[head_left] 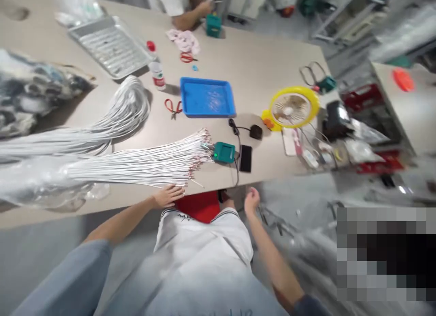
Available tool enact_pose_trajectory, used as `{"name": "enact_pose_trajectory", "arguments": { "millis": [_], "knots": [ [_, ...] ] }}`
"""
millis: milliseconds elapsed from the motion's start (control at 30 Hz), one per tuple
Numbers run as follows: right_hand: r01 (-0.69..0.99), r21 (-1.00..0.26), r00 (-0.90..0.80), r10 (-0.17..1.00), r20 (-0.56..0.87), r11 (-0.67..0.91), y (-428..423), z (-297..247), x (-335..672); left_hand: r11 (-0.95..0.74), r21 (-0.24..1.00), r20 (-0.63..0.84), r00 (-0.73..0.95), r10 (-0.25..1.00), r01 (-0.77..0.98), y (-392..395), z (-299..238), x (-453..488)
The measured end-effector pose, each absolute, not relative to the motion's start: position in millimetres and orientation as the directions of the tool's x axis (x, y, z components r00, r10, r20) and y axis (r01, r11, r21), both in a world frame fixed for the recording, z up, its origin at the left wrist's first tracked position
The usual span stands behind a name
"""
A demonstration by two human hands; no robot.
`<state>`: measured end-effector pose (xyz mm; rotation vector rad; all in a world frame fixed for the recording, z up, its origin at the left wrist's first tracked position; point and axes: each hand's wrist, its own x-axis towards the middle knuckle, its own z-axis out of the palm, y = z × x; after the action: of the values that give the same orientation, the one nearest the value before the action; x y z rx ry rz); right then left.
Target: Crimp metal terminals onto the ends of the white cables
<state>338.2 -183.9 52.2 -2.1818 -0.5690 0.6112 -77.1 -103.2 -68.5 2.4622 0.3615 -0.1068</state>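
Note:
My left hand (168, 196) lies flat with its fingers stretched out on the near edge of the beige table (259, 71), just below a long bundle of white wires (143, 164). My right hand (251, 200) hangs off the table edge in a loose fist; nothing shows in it. The wire ends reach a small green device (224, 152), with a black phone (245, 158) beside it. A red stool (199, 206) shows between my arms.
A second coil of white wires (112, 120), a blue tray (207, 97), red pliers (173, 106), a metal tray (111, 46), a bottle (157, 74) and a yellow fan (293, 109) lie on the table. Another person's arm (190, 16) works at the far edge.

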Motion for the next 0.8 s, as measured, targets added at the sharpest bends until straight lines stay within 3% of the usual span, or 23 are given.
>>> {"name": "enact_pose_trajectory", "arguments": {
  "millis": [133, 233, 333, 533, 667, 800],
  "knots": [
    [0.537, -0.680, 0.697, 0.717, 0.025, -0.499, -92.5, -0.8, 441.5, -0.755, 0.618, -0.072, 0.972, 0.225, 0.220, -106.5, -81.9, -78.5],
    [0.669, -0.614, 0.591, 0.801, 0.098, -0.418, -73.6, -59.1, 481.8, -0.705, 0.635, -0.175, 0.948, 0.264, 0.314, -104.9, -77.6, -80.6],
    [0.741, -0.547, 0.535, 0.834, 0.133, -0.389, -88.4, -91.4, 498.1, -0.665, 0.661, -0.264, 0.937, 0.227, 0.347, -103.9, -70.8, -82.9],
    [0.870, -0.412, 0.410, 0.863, 0.296, -0.272, -97.4, -94.6, 501.6, -0.739, 0.596, -0.281, 0.944, 0.176, 0.315, -108.6, -66.3, -88.0],
    [0.881, -0.404, 0.394, 0.855, 0.338, -0.246, -95.6, -93.7, 500.0, -0.774, 0.553, -0.292, 0.942, 0.167, 0.308, -108.8, -65.4, -88.3],
    [0.890, -0.399, 0.374, 0.856, 0.357, -0.222, -97.6, -96.4, 503.1, -0.818, 0.503, -0.205, 0.958, 0.199, 0.277, -105.9, -64.2, -87.3]
  ]
}}
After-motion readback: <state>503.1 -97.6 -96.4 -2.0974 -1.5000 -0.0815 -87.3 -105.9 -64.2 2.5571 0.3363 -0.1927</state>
